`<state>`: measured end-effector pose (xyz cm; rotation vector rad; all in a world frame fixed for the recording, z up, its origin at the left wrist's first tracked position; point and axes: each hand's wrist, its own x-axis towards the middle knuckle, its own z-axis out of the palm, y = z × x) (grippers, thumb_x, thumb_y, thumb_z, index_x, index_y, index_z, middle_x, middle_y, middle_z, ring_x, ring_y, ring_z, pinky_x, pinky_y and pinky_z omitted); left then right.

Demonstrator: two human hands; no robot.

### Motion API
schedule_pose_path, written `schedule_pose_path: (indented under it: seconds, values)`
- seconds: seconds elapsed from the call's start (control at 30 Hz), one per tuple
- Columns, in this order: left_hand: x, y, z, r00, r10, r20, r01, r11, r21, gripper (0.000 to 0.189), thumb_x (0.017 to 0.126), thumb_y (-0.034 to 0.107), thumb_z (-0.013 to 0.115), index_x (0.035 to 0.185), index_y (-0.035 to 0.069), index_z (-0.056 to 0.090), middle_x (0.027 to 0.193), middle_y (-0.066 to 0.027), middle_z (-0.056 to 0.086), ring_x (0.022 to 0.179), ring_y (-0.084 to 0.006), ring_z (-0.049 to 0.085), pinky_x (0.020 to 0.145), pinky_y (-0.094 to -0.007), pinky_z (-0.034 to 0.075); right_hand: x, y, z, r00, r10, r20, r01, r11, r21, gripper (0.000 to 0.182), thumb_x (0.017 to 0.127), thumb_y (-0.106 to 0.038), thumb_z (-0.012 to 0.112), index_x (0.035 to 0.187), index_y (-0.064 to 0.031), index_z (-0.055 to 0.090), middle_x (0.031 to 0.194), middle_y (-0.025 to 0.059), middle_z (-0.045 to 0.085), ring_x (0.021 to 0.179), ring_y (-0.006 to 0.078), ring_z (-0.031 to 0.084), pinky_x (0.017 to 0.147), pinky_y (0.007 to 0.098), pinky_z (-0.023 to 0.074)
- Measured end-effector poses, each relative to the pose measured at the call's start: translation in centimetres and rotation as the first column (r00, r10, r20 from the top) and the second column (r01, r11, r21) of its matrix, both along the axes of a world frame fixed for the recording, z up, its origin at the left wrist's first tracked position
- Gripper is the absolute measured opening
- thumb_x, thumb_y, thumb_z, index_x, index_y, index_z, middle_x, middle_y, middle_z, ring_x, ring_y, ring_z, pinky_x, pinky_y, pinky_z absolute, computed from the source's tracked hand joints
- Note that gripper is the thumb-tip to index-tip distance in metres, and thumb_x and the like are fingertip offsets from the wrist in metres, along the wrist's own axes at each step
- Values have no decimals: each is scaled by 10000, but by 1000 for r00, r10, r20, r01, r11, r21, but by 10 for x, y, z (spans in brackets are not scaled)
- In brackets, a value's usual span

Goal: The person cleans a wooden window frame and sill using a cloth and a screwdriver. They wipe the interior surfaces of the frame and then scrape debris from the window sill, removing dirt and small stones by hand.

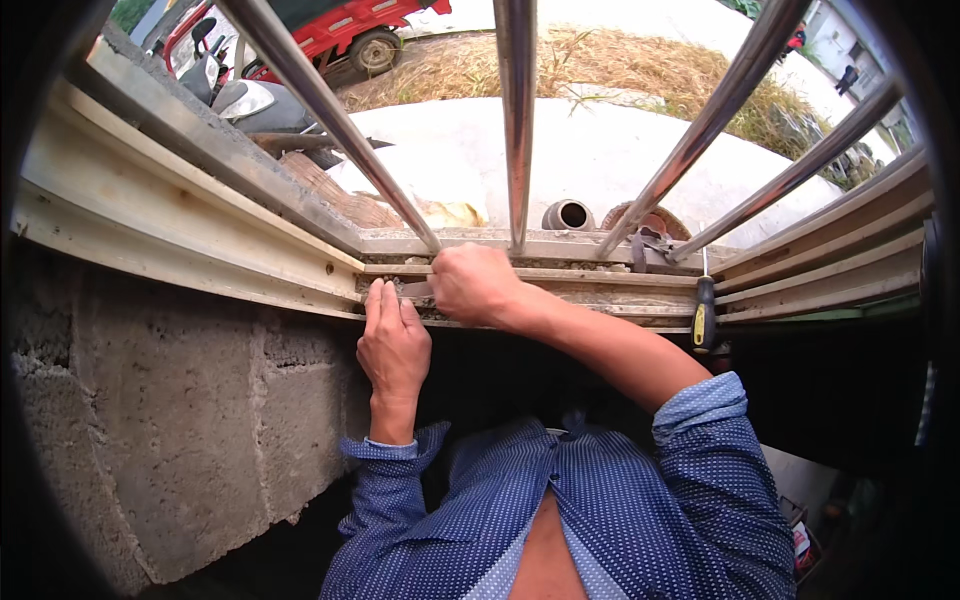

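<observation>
My right hand (476, 285) is a fist over the window frame's bottom track (577, 294). It is shut on a flat, brownish-grey strip (416, 289), probably a blade; the part inside the fist is hidden. My left hand (394, 345) reaches up to the left corner of the track, fingers extended and thumb a little apart, with nothing visible in it. Loose dirt and grit (390, 283) lies in the track around its fingertips. A screwdriver (703, 315) with a black and yellow handle stands upright at the track's right end.
Metal bars (517, 127) rise just beyond the track. On the outer ledge are a dark metal tool (649, 247), a round jar (568, 215) and a woven-looking round object (667, 223). A concrete block wall (180, 420) is at left; outside stand a scooter (259, 101) and a red cargo tricycle (337, 34).
</observation>
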<state>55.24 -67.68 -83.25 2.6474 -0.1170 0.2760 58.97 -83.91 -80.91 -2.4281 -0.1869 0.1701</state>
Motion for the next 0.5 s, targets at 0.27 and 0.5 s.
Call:
schedule_pose_path:
  seconds: [0.27, 0.5]
  values:
    - [2, 4, -11, 986, -71, 151, 60, 996, 72, 347, 1003, 183, 562, 1288, 10, 659, 1381, -186, 622, 1105, -402, 676, 890, -460, 582, -5, 6, -15, 997, -24, 75, 22, 1000, 20, 267, 883, -216, 593, 739, -27, 714, 770, 248, 703, 769, 443, 713, 718, 533, 577]
    - [-17, 1, -9, 975, -105, 195, 108, 994, -3, 364, 1011, 142, 564, 1312, -52, 624, 1373, -243, 613, 1254, -404, 604, 1005, -445, 529, -24, 1, -15, 984, -50, 168, 41, 998, 57, 247, 877, -195, 615, 734, -7, 687, 708, 243, 684, 686, 432, 703, 630, 517, 566]
